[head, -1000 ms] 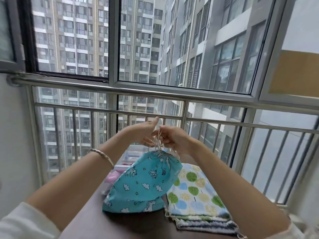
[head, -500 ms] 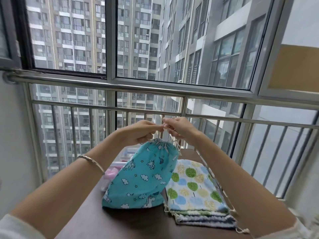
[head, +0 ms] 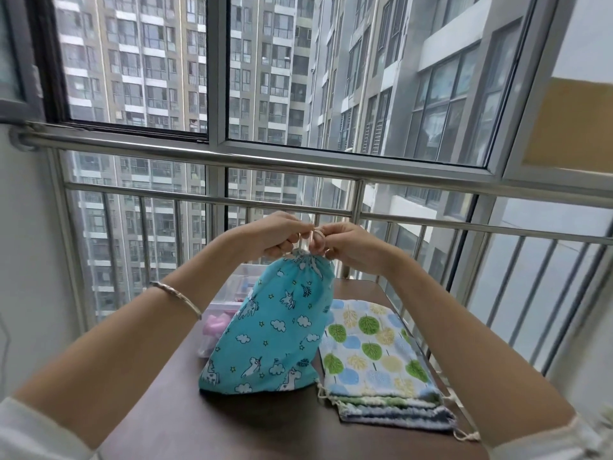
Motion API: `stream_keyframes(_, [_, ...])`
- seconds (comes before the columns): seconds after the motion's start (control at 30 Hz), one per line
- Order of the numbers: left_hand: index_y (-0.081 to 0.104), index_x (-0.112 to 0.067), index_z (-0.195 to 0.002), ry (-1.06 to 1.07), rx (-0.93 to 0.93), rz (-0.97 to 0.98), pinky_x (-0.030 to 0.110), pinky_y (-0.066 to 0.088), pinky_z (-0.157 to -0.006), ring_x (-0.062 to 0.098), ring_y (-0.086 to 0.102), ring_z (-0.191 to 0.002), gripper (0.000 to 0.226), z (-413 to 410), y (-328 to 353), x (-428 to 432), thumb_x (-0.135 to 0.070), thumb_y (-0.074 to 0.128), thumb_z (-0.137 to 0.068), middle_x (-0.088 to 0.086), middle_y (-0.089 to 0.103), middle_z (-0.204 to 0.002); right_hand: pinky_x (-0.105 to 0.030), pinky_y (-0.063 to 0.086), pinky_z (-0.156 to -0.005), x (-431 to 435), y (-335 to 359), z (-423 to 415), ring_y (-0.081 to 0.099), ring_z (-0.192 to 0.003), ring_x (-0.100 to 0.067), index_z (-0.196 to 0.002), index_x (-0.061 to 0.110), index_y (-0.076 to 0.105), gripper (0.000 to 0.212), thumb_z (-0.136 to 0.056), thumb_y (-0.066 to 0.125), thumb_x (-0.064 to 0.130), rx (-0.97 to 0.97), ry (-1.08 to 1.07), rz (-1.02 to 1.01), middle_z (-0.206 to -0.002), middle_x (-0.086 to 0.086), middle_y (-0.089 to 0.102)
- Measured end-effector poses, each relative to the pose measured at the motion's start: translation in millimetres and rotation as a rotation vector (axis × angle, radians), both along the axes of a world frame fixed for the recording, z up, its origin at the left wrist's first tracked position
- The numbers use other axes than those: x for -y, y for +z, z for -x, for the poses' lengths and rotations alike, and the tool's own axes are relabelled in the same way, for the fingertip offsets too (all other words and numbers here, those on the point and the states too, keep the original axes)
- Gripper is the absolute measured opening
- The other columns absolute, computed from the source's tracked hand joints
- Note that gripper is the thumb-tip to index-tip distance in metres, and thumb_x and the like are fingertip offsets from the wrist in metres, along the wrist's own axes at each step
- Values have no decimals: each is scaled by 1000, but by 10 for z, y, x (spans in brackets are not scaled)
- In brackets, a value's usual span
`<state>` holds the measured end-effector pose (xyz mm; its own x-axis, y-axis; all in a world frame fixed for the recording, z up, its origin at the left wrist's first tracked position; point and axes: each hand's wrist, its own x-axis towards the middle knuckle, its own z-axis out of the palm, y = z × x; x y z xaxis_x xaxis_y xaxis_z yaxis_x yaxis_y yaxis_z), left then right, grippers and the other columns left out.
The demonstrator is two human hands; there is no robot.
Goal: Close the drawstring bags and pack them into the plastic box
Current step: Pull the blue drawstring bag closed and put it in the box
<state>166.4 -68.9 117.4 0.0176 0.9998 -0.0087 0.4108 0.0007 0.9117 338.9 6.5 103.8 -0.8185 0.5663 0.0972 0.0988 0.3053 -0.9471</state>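
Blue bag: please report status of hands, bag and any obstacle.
Both hands, left and right, pinch the cord. Blue bag gathered shut, upright on table. Box behind it; nothing blocks.

head-worn view, forward-down, close over table [head: 159, 423]

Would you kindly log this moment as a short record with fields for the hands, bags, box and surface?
left hand: pinching the drawstring above the bag's mouth
right hand: pinching the same cord
blue unicorn bag: upright, neck gathered
leaf-print bags: flat stack, right of it
plastic box: behind the blue bag, partly hidden
table: dark brown
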Motion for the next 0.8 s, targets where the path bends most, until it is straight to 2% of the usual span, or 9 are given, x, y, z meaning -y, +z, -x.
stream_keyframes(0.13, [63, -12, -84, 20, -42, -45, 16, 27, -37, 7, 31, -43, 24, -8, -28, 25, -31, 53, -95, -5, 43, -55, -32, 49, -87, -10, 1, 29, 60, -84, -18, -139, 16, 38, 77, -73, 74, 27, 52, -85, -105, -93, -7, 63])
stream_keyframes(0.2, [68, -16, -85, 56, -83, -61, 16, 26, -38, 7, 30, -42, 24, -6, -52, 54, -35, 55, -93, -5, 42, -54, -27, 51, -84, 39, 37, 46, 63, -94, -14, -138, 23, 43, 70, -74, 65, 38, -76, -88, -144, -103, -3, 65])
stream_keyframes(0.3, [73, -22, -93, 88, -99, -85, 18, 24, -42, 7, 28, -43, 20, 52, -73, 112, -35, 58, -90, -7, 43, -52, -36, 44, -92, 2, 106, -2, 59, -106, -19, -108, 11, 65, 47, -86, 48, 50, -407, -94, 121, -105, -4, 67])
stream_keyframes(0.37, [74, -24, -97, 101, -129, -113, 17, 26, -42, 6, 29, -44, 20, 126, -76, 149, -35, 59, -89, -10, 56, -63, -41, 48, -92, -61, 140, -63, 64, -92, -22, -97, 6, 66, 46, -99, 40, 43, -597, -143, 361, -85, -7, 68])
stream_keyframes(0.43, [74, -26, -96, 140, -170, -148, 14, 31, -41, 4, 31, -43, 20, 237, -77, 180, -36, 58, -89, -10, 66, -89, -30, 54, -65, -135, 126, -126, 57, -58, -15, -93, 2, 65, 46, -102, 38, 38, -684, -262, 546, -59, -3, 54])
stream_keyframes(0.47, [75, -28, -92, 179, -170, -165, 13, 34, -43, 4, 32, -43, 19, 324, -88, 180, -36, 59, -88, -7, 68, -98, -23, 48, -50, -157, 105, -162, 46, -47, -11, -93, 0, 63, 45, -103, 38, 36, -655, -340, 581, -53, 1, 43])
stream_keyframes(0.53, [75, -27, -90, 264, -172, -186, 15, 34, -42, 4, 31, -41, 18, 502, -119, 196, -36, 59, -88, 2, 70, -102, -17, 31, -39, -211, 17, -251, 29, -42, -9, -98, -1, 61, 41, -103, 38, 34, -489, -446, 588, -52, 3, 30])
stream_keyframes(0.67, [72, -22, -88, 204, -318, -180, 15, 29, -39, 5, 32, -43, 17, 565, -233, 206, -29, 56, -91, 4, 63, -72, -16, 25, -39, -242, -99, -311, 26, -44, -8, -105, -3, 63, 37, -102, 43, 29, -68, -395, 439, -55, 4, 32])
stream_keyframes(0.8, [72, -29, -98, 186, -727, -343, 30, 42, -80, 10, 43, -85, 17, 440, -171, 130, -33, 62, -85, -10, 52, -87, -18, 26, -43, -160, -8, -101, 29, -44, -8, -92, 1, 67, 23, -93, 61, 23, 347, -370, -122, -57, 2, 44])
